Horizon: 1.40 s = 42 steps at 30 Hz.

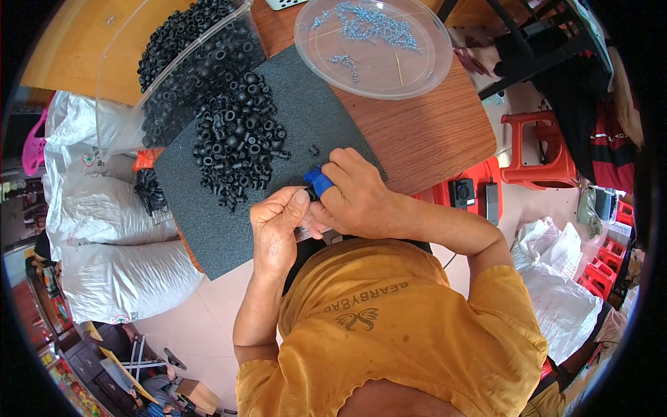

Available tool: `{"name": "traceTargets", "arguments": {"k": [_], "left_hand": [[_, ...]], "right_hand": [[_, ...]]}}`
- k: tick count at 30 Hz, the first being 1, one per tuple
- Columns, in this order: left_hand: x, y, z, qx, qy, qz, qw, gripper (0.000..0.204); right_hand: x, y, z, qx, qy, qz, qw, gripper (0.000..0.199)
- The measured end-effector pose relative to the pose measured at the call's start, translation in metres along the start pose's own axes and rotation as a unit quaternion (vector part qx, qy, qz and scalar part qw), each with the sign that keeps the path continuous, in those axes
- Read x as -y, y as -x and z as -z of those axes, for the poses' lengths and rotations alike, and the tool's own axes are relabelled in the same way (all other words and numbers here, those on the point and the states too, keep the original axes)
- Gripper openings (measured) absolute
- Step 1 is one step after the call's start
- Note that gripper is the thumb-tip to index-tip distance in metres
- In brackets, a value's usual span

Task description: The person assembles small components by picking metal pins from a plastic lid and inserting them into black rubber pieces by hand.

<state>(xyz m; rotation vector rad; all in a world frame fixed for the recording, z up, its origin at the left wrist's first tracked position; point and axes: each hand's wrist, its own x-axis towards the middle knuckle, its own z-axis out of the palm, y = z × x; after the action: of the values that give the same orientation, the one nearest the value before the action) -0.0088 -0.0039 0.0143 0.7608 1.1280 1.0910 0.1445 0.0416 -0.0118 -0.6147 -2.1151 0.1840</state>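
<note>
Both my hands meet over the near edge of a dark grey foam mat (313, 104) on a wooden table. My left hand (278, 221) is closed, thumb and fingers pinching a small black rubber part (311, 195) that is mostly covered. Beside it, my right hand (354, 191) has its fingers curled round a bright blue piece (319, 181), which touches the black part; its exact kind is hidden by the fingers. Left of the hands lies a heap of small black rubber parts (240, 142). One loose black piece (314, 149) rests just beyond the blue piece.
A clear plastic tub (208, 43) full of black parts leans at the far left. Small bluish metal bits (379, 28) and a thin gold-coloured stick (399, 69) lie in a round clear tray (389, 96). White sacks (128, 274) stand left; a red stool (538, 170) stands right.
</note>
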Motion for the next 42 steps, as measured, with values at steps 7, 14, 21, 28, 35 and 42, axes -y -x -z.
{"name": "traceTargets", "arguments": {"k": [7,14,21,28,35,42], "left_hand": [[0.005,-0.002,-0.001,-0.007,-0.024,-0.024,0.999,0.022],[0.006,-0.007,-0.001,-0.011,-0.031,-0.03,0.999,0.021],[0.004,-0.005,-0.004,-0.027,-0.033,-0.016,0.999,0.024],[0.005,0.01,-0.006,-0.063,-0.082,-0.051,0.993,0.023],[0.009,0.017,0.015,-0.129,-0.181,-0.155,0.963,0.018],[0.003,0.002,0.023,-0.174,-0.372,-0.349,0.843,0.014]], "right_hand": [[-0.001,-0.004,0.001,0.037,0.033,0.053,0.997,0.026],[0.0,-0.006,0.0,0.035,0.035,0.09,0.995,0.022],[0.001,-0.005,-0.002,0.028,0.054,0.08,0.995,0.023],[-0.018,-0.018,0.015,-0.03,0.048,0.042,0.998,0.029],[-0.091,-0.093,0.076,-0.055,0.299,0.074,0.95,0.024],[-0.188,-0.167,0.088,-0.038,0.399,-0.086,0.912,0.028]]}}
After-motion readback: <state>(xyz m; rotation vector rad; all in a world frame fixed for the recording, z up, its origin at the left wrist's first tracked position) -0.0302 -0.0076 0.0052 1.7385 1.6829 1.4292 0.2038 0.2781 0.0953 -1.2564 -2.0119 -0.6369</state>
